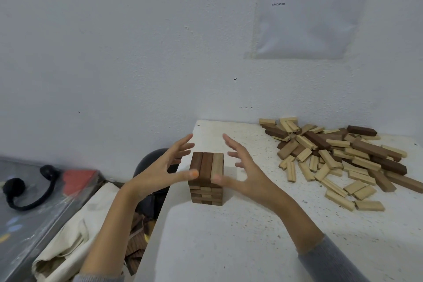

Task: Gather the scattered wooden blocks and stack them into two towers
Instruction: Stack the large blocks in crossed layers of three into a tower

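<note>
Two bare hands frame a short tower (207, 178) of wooden blocks on a speckled white table (229, 247). The left hand (164, 167) is just left of the tower and the right hand (247, 171) just right of it. Both have their fingers straight and fanned wide, gripping nothing. Each thumb reaches in toward the tower's top layer. The left thumb tip lies over the top left corner and the right thumb sits at the top right edge, but whether either touches the wood cannot be told. A grey sleeve (332, 261) covers the right forearm.

The tower stands upright near the table's left edge, several layers high. Its top layer is two dark blocks and one pale block laid side by side.

Well to the right of the tower, against the wall, a loose pile of blocks (338, 160) sprawls across the table, pale and dark pieces jumbled together.

Left of the tower and below table level is a cream cloth bag (68, 247), with a black rounded object (153, 158) behind it. Farther left is a grey surface carrying a black looped item (27, 192) and something red (77, 178).

On the wall above and to the right of the tower hangs a printed sheet (309, 7).
</note>
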`<state>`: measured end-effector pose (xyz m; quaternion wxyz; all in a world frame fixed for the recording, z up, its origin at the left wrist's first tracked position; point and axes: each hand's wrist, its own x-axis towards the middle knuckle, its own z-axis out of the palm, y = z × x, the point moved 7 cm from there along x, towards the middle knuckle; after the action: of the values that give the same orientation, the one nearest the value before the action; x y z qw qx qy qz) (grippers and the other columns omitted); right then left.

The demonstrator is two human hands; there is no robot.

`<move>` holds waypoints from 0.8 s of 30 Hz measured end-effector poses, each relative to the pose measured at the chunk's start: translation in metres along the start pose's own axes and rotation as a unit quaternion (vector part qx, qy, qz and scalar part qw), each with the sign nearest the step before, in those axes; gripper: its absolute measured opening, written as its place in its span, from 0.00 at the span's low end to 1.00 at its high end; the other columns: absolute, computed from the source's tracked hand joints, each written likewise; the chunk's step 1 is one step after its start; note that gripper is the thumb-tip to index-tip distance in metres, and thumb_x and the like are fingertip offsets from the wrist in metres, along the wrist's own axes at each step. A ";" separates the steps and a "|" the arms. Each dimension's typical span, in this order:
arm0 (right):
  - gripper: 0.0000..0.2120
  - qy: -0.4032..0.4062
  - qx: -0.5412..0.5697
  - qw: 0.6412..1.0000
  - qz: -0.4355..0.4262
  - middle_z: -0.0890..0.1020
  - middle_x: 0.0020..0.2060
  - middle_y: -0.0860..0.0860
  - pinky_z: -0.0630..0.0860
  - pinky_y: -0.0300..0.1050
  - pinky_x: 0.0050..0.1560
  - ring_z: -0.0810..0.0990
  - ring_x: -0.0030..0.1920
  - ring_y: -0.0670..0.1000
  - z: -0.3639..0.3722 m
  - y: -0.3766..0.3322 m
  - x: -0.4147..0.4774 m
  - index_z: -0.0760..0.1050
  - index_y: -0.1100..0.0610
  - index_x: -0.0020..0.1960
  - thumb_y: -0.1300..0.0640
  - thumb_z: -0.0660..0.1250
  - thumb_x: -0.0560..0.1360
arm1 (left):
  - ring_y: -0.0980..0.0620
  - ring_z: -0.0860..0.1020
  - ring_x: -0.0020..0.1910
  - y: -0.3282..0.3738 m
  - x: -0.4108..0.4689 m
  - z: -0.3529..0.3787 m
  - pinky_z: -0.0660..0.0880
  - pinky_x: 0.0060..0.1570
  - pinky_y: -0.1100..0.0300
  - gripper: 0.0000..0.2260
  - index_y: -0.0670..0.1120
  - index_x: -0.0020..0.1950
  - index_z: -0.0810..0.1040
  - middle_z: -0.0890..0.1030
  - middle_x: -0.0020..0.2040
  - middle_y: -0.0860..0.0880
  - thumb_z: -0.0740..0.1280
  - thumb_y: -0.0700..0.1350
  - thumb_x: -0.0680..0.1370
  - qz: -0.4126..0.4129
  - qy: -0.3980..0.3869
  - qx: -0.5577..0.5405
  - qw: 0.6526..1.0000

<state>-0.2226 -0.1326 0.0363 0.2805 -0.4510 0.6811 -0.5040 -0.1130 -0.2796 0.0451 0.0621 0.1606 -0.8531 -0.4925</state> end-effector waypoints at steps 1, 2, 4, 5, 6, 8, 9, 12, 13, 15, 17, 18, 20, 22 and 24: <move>0.37 0.006 0.040 0.999 0.008 0.58 0.69 0.31 0.61 0.37 0.63 0.60 0.67 0.33 -0.001 0.000 -0.004 0.53 0.31 0.73 0.36 0.67 0.69 | 0.61 0.64 0.73 -0.001 0.004 -0.003 0.64 0.69 0.60 0.35 0.65 0.75 0.57 0.67 0.72 0.62 0.67 0.66 0.71 -0.031 0.026 -0.037 0.998; 0.32 0.024 0.083 0.996 0.019 0.59 0.68 0.30 0.59 0.38 0.62 0.61 0.67 0.33 -0.003 0.002 -0.006 0.55 0.33 0.73 0.38 0.64 0.72 | 0.55 0.62 0.75 -0.003 0.005 -0.005 0.62 0.70 0.55 0.31 0.60 0.76 0.57 0.66 0.74 0.57 0.61 0.66 0.76 -0.050 0.051 -0.089 0.993; 0.22 0.096 0.150 0.983 0.045 0.62 0.68 0.33 0.58 0.40 0.63 0.63 0.69 0.39 -0.005 0.008 -0.011 0.60 0.38 0.73 0.44 0.59 0.80 | 0.49 0.62 0.75 -0.005 0.001 -0.007 0.56 0.74 0.48 0.29 0.50 0.77 0.60 0.65 0.76 0.50 0.51 0.64 0.80 -0.083 0.126 -0.169 0.974; 0.20 0.137 0.169 0.974 0.058 0.64 0.69 0.36 0.59 0.42 0.65 0.64 0.70 0.42 -0.005 0.012 -0.012 0.61 0.41 0.73 0.47 0.55 0.82 | 0.51 0.65 0.74 -0.003 -0.002 -0.005 0.56 0.75 0.47 0.32 0.50 0.77 0.62 0.68 0.74 0.51 0.50 0.67 0.78 -0.065 0.155 -0.174 0.970; 0.20 0.167 0.184 0.966 0.070 0.66 0.71 0.39 0.60 0.43 0.67 0.65 0.71 0.45 -0.003 0.017 -0.014 0.62 0.43 0.74 0.48 0.53 0.82 | 0.54 0.67 0.72 -0.003 -0.006 -0.003 0.58 0.75 0.48 0.32 0.52 0.75 0.66 0.70 0.73 0.53 0.51 0.69 0.77 -0.057 0.182 -0.188 0.964; 0.21 0.192 0.212 0.954 0.089 0.66 0.73 0.43 0.59 0.43 0.69 0.64 0.72 0.46 0.008 0.020 -0.015 0.61 0.46 0.75 0.48 0.50 0.83 | 0.55 0.69 0.70 -0.011 -0.016 0.007 0.60 0.74 0.50 0.24 0.52 0.71 0.70 0.73 0.71 0.53 0.51 0.62 0.81 -0.070 0.222 -0.273 0.933; 0.22 0.193 0.222 0.951 0.096 0.65 0.74 0.43 0.58 0.42 0.69 0.63 0.73 0.46 0.015 0.020 -0.015 0.59 0.47 0.76 0.47 0.50 0.83 | 0.53 0.69 0.71 -0.014 -0.016 0.012 0.59 0.74 0.50 0.22 0.51 0.70 0.71 0.73 0.71 0.52 0.51 0.59 0.82 -0.074 0.235 -0.298 0.922; 0.24 0.179 0.261 0.942 0.113 0.62 0.73 0.40 0.59 0.37 0.65 0.61 0.72 0.41 0.036 0.021 -0.009 0.56 0.45 0.77 0.42 0.49 0.82 | 0.54 0.69 0.70 -0.012 -0.013 0.029 0.60 0.73 0.52 0.18 0.53 0.66 0.74 0.74 0.68 0.54 0.51 0.57 0.83 -0.091 0.249 -0.325 0.908; 0.27 0.171 0.270 0.940 0.117 0.63 0.72 0.39 0.61 0.36 0.64 0.62 0.70 0.39 0.043 0.020 -0.006 0.56 0.44 0.77 0.37 0.49 0.80 | 0.57 0.71 0.68 -0.009 -0.014 0.034 0.62 0.71 0.55 0.17 0.56 0.62 0.75 0.76 0.65 0.57 0.51 0.58 0.83 -0.094 0.248 -0.330 0.906; 0.40 0.162 0.277 0.939 0.124 0.66 0.72 0.41 0.67 0.41 0.67 0.67 0.69 0.42 0.055 0.023 0.001 0.60 0.42 0.76 0.23 0.50 0.70 | 0.63 0.74 0.61 -0.005 -0.015 0.045 0.66 0.63 0.62 0.15 0.59 0.58 0.75 0.79 0.60 0.60 0.50 0.58 0.82 -0.094 0.245 -0.351 0.899; 0.48 0.175 0.285 0.932 0.139 0.70 0.71 0.45 0.68 0.53 0.70 0.70 0.70 0.47 0.064 0.029 0.008 0.62 0.41 0.75 0.16 0.51 0.61 | 0.62 0.77 0.55 -0.001 -0.014 0.053 0.70 0.54 0.64 0.17 0.59 0.56 0.77 0.82 0.54 0.58 0.50 0.59 0.82 -0.101 0.242 -0.367 0.892; 0.49 0.181 0.292 0.928 0.143 0.69 0.72 0.44 0.67 0.55 0.71 0.69 0.71 0.48 0.068 0.032 0.010 0.61 0.40 0.75 0.16 0.51 0.61 | 0.60 0.79 0.55 0.002 -0.015 0.056 0.71 0.54 0.62 0.17 0.58 0.55 0.78 0.84 0.53 0.56 0.51 0.60 0.82 -0.104 0.240 -0.376 0.889; 0.47 0.183 0.307 0.923 0.145 0.65 0.74 0.44 0.65 0.57 0.71 0.65 0.73 0.49 0.073 0.031 0.012 0.58 0.38 0.75 0.16 0.52 0.61 | 0.55 0.79 0.57 0.000 -0.016 0.060 0.73 0.59 0.56 0.20 0.58 0.60 0.78 0.83 0.56 0.53 0.52 0.62 0.80 -0.115 0.242 -0.386 0.883; 0.47 0.187 0.317 0.919 0.143 0.63 0.75 0.44 0.66 0.57 0.71 0.65 0.73 0.50 0.075 0.029 0.013 0.57 0.36 0.75 0.16 0.52 0.61 | 0.53 0.77 0.61 -0.001 -0.016 0.060 0.70 0.66 0.51 0.23 0.57 0.68 0.73 0.81 0.61 0.51 0.51 0.64 0.80 -0.119 0.240 -0.385 0.883; 0.48 0.189 0.318 0.918 0.141 0.63 0.75 0.44 0.66 0.57 0.71 0.64 0.73 0.49 0.074 0.029 0.013 0.57 0.37 0.75 0.16 0.52 0.60 | 0.52 0.76 0.62 -0.002 -0.016 0.060 0.68 0.68 0.50 0.24 0.57 0.71 0.71 0.79 0.63 0.51 0.51 0.64 0.80 -0.124 0.243 -0.382 0.883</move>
<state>-0.1761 -0.1744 -0.0151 0.3433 -0.1334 0.5821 -0.7249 -0.1137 -0.2262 0.0138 0.2619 0.3438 -0.5305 -0.7292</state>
